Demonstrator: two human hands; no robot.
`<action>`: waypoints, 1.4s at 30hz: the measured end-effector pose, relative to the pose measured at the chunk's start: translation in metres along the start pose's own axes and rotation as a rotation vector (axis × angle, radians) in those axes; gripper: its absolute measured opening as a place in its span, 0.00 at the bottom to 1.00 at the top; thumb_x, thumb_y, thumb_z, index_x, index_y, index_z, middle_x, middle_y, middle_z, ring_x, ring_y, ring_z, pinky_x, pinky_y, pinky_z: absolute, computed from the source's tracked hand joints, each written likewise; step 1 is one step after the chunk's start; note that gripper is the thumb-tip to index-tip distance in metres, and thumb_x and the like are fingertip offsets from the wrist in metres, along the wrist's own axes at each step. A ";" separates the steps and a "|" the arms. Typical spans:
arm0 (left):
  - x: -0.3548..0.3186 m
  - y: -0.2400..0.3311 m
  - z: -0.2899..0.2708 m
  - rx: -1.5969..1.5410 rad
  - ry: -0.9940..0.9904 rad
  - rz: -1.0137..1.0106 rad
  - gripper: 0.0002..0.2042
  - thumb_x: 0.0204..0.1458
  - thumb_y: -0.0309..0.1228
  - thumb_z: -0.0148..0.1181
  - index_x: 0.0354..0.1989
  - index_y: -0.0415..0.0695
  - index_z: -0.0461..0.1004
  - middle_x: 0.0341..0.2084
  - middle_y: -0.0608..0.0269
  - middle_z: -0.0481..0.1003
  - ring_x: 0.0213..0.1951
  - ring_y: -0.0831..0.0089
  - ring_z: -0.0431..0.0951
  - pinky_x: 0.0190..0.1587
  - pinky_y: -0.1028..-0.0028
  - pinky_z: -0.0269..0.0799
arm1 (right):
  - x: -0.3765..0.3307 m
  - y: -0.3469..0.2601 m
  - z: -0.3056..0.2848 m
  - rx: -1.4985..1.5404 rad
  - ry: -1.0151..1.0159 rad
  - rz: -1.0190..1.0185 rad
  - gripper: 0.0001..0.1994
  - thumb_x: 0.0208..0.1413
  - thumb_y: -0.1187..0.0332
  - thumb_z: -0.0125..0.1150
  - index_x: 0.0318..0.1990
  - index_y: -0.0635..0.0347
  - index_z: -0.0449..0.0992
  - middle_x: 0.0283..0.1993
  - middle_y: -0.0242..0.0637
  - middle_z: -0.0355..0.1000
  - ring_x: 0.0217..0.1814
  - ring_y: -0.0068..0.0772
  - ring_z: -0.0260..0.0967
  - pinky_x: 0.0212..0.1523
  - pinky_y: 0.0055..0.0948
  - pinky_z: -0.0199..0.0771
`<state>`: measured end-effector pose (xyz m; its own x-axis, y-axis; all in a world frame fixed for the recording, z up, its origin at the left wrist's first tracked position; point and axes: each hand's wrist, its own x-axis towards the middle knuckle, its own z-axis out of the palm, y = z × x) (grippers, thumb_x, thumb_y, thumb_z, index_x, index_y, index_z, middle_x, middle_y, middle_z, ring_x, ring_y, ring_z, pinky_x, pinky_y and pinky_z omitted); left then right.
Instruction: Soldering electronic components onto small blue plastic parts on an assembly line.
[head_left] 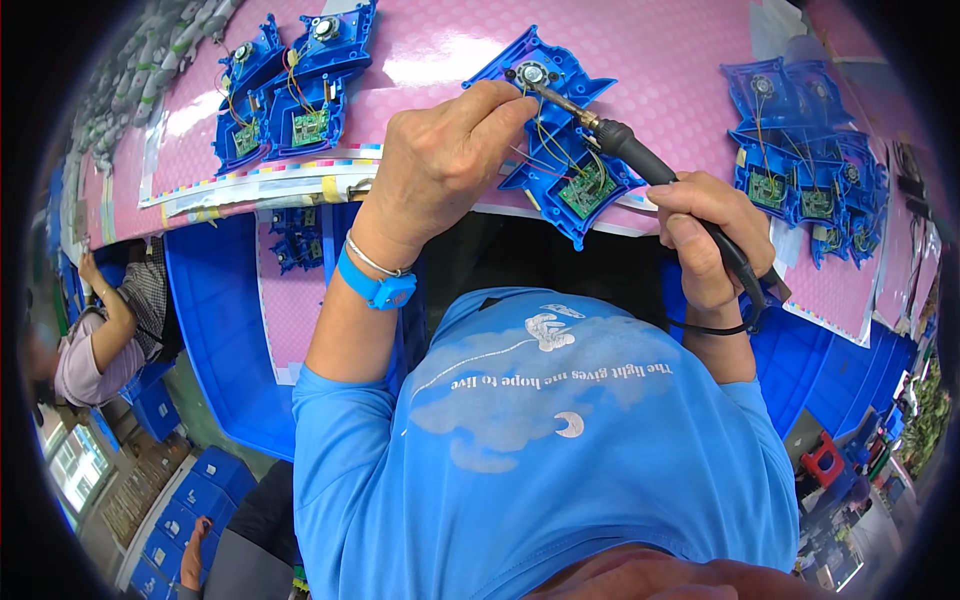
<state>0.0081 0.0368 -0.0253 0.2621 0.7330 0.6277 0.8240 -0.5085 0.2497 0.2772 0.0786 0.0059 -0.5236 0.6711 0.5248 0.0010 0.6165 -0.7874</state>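
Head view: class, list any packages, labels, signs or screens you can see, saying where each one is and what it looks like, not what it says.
No packages, signs or screens show clearly.
Printed strip: along the pink mat's near edge, left of the left hand; long, white, with small coloured squares.
Shirt print: on the blue shirt's chest; white cloud shapes, a crescent and a curved line of lettering.

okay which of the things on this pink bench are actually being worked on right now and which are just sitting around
In use:
left hand
right hand
soldering iron
blue housing with small speaker and green circuit board

Lying about:
two housings at left
stacked housings at right
blue bins
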 end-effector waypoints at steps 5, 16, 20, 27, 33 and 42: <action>-0.001 0.001 0.000 0.009 -0.002 -0.014 0.12 0.49 0.22 0.72 0.43 0.42 0.82 0.38 0.62 0.82 0.31 0.68 0.85 0.29 0.75 0.79 | -0.003 -0.003 -0.003 0.030 0.041 -0.042 0.09 0.53 0.74 0.62 0.39 0.71 0.82 0.27 0.45 0.78 0.23 0.35 0.74 0.25 0.30 0.71; 0.003 0.000 -0.001 -0.020 -0.007 -0.018 0.16 0.41 0.20 0.70 0.42 0.41 0.80 0.37 0.63 0.81 0.32 0.69 0.85 0.28 0.74 0.80 | -0.002 -0.002 -0.004 0.040 0.049 -0.027 0.10 0.53 0.74 0.62 0.40 0.72 0.81 0.26 0.44 0.77 0.22 0.34 0.73 0.25 0.30 0.71; 0.002 0.000 -0.001 -0.036 -0.009 -0.016 0.16 0.41 0.20 0.70 0.42 0.41 0.80 0.37 0.63 0.81 0.31 0.69 0.85 0.28 0.74 0.80 | -0.003 -0.004 -0.004 0.049 0.050 -0.019 0.10 0.53 0.74 0.62 0.40 0.72 0.81 0.26 0.44 0.77 0.23 0.34 0.73 0.25 0.30 0.71; 0.001 0.002 -0.003 -0.027 -0.006 -0.006 0.16 0.44 0.19 0.70 0.44 0.42 0.81 0.37 0.63 0.81 0.31 0.70 0.85 0.29 0.74 0.80 | -0.004 -0.002 -0.005 0.057 0.059 -0.029 0.10 0.53 0.74 0.62 0.40 0.71 0.82 0.27 0.45 0.78 0.24 0.33 0.74 0.27 0.29 0.72; -0.017 0.012 -0.021 -0.130 0.144 -0.180 0.15 0.44 0.20 0.74 0.42 0.47 0.83 0.37 0.63 0.82 0.29 0.69 0.84 0.27 0.73 0.77 | -0.006 -0.004 -0.012 0.061 0.104 -0.035 0.10 0.54 0.74 0.62 0.40 0.71 0.82 0.27 0.44 0.78 0.24 0.32 0.74 0.27 0.28 0.72; -0.016 0.032 -0.020 -0.274 -0.107 -0.163 0.19 0.45 0.19 0.70 0.48 0.48 0.81 0.51 0.61 0.81 0.36 0.62 0.85 0.35 0.69 0.82 | -0.019 -0.006 -0.027 0.049 0.201 -0.021 0.14 0.57 0.75 0.55 0.46 0.78 0.78 0.29 0.44 0.72 0.26 0.26 0.65 0.27 0.25 0.62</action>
<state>0.0201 -0.0001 -0.0129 0.2014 0.8503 0.4862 0.6978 -0.4729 0.5380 0.3098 0.0729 0.0095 -0.3429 0.7298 0.5914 -0.0517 0.6140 -0.7876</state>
